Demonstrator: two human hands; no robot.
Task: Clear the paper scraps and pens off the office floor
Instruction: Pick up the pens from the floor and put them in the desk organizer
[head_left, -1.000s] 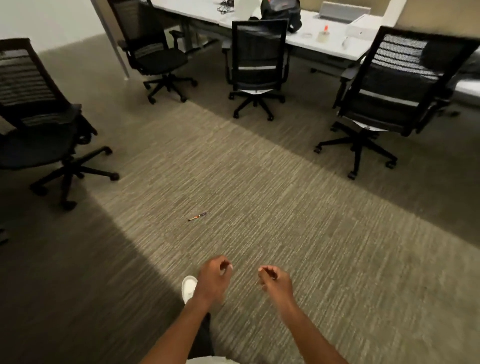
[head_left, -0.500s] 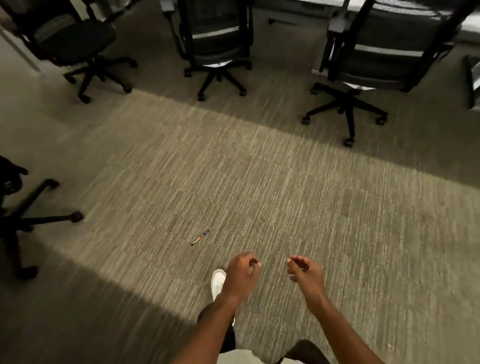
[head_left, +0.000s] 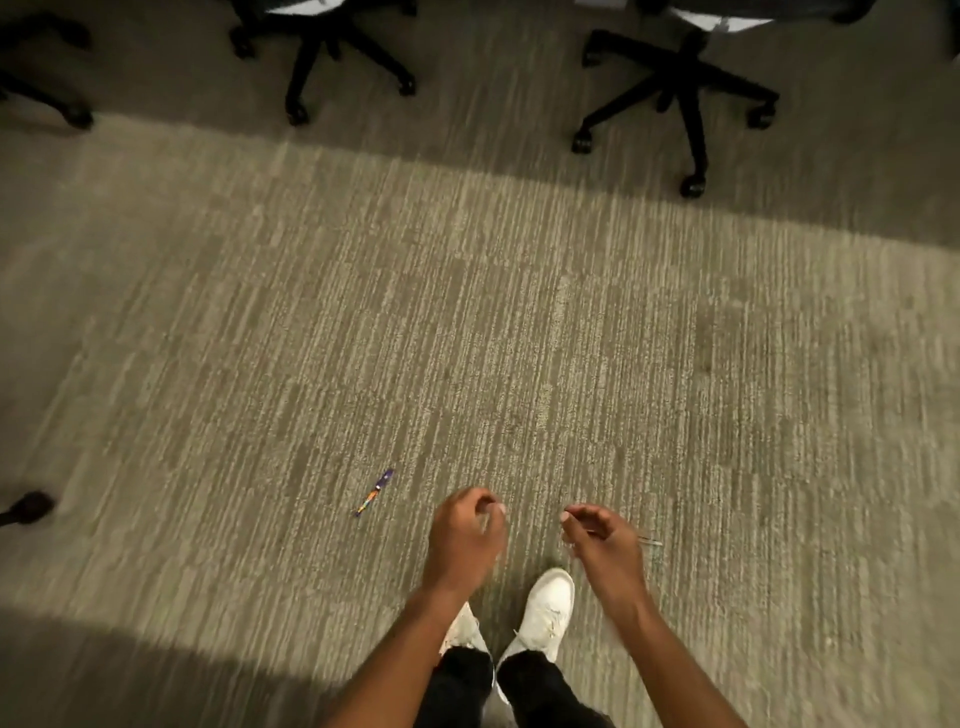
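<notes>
A person stands on a striped grey-beige office carpet (head_left: 519, 338), looking straight down at their own two bare hands and white shoes (head_left: 545, 608); a broad band of light crosses the floor, with shadow along the far edge and at the near left corner.

A small pen (head_left: 374, 492), purple at one end and orange toward the other, lies on the lit carpet just ahead and to the left of the left hand (head_left: 465, 540), near it but not touching; no paper scraps show anywhere on the floor in view.

The left hand hangs with fingers loosely curled toward the thumb, holding nothing that can be seen; the right hand (head_left: 602, 545) is likewise loosely curled, and a thin pale sliver shows just beside it, too blurred to say whether it is held or lies on the carpet.

The black wheeled bases of two office chairs (head_left: 680, 98) stand in the shadow along the far edge; another caster (head_left: 31, 506) pokes in at the left edge.

The step in hand looks like the approach to the pen; the next move would call for bending low, reaching down and left, and pinching the slim barrel off the carpet pile.

No brand, label or writing can be read; the pen's markings are too small and blurred.
</notes>
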